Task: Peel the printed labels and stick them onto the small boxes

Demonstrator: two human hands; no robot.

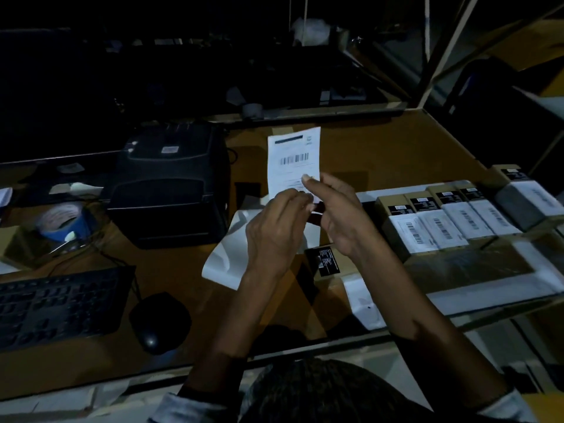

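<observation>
A white printed label [293,157] with a barcode stands upright above the table's middle, held at its lower end by both hands. My left hand [276,230] pinches its bottom edge with curled fingers. My right hand [337,215] pinches the lower right edge between thumb and forefinger. A strip of white backing paper [227,254] hangs down below my left hand onto the table. A small box with a black label [326,262] lies under my hands. A row of several small boxes [442,221] bearing white barcode labels lies at the right.
A black label printer [171,184] stands left of the hands. A keyboard [58,303] and mouse [158,322] lie at the front left. A blue tape roll [62,221] sits at the far left. A flat brown carton [467,267] lies in front of the box row.
</observation>
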